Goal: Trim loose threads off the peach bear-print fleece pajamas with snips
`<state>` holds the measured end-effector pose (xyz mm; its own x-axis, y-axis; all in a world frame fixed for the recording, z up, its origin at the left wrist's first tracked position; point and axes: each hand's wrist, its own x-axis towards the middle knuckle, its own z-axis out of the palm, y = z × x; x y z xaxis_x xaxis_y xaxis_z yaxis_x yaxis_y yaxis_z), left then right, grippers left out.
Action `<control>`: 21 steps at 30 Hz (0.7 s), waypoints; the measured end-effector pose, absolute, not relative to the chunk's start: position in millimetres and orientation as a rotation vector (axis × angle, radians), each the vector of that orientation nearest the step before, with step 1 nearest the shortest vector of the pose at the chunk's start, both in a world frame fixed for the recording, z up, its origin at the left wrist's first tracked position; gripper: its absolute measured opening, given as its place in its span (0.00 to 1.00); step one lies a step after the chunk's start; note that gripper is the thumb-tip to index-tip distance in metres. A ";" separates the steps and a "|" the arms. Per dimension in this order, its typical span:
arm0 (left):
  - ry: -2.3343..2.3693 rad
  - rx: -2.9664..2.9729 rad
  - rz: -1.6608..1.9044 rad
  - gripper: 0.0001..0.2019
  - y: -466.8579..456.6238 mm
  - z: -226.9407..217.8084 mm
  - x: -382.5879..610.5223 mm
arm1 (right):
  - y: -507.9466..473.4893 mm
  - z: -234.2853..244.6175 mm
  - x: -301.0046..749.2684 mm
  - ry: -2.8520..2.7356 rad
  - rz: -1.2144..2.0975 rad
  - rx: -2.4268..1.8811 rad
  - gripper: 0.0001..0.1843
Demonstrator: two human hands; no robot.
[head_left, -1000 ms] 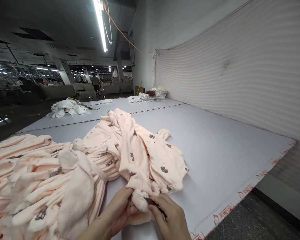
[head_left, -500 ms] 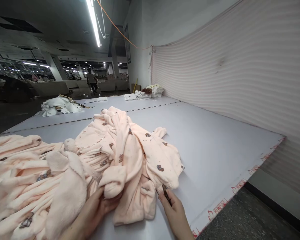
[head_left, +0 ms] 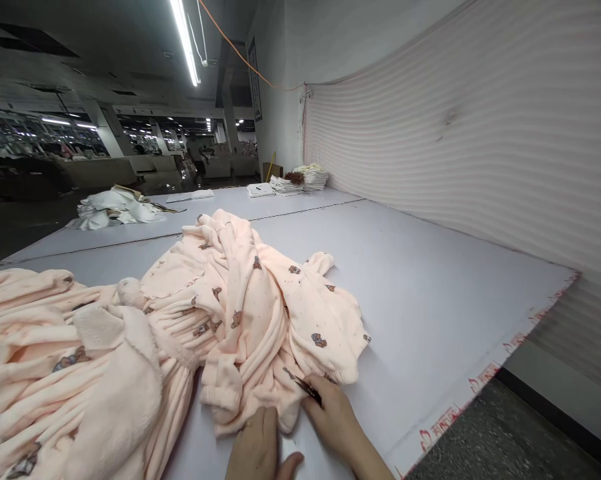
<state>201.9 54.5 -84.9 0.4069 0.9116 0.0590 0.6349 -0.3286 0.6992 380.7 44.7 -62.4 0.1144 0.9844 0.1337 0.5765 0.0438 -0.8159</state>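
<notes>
A pale pink fleece garment (head_left: 260, 313) with small bear prints lies bunched on the table in front of me. My left hand (head_left: 257, 443) rests at its near edge, fingers stretched against the cloth and the thumb apart. In my right hand (head_left: 327, 407) is a pair of dark thread snips (head_left: 307, 388), its tips pointing left over the cloth. The right fingers are closed round the snips. Left of this garment spreads a larger heap of the same pink fleece (head_left: 115, 393), its folds hiding how many pieces it holds.
The grey-white table (head_left: 430, 320) runs to a striped sheet (head_left: 455, 147) hung along the right wall. Farther back are folded white stacks (head_left: 313, 179) and a crumpled white cloth pile (head_left: 117, 208). Red print marks the table's right edge, with dark floor below.
My left hand has let go of the pink cuff and moved right to the garment's near edge. The snips have swung left over the cloth, and the cuff now lies lower.
</notes>
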 end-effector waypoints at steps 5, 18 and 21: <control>1.280 1.864 1.129 0.10 73.1 -72.3 219.7 | 32.8 -52.4 388.8 -1.528 0.800 -1.555 0.12; 1.097 1.651 1.126 0.13 71.8 -73.1 218.0 | 13.3 -49.5 365.8 -1.627 0.200 -1.701 0.14; 1.113 1.576 1.130 0.13 72.1 -64.5 219.5 | 9.9 -56.4 366.7 -1.521 0.207 -1.682 0.13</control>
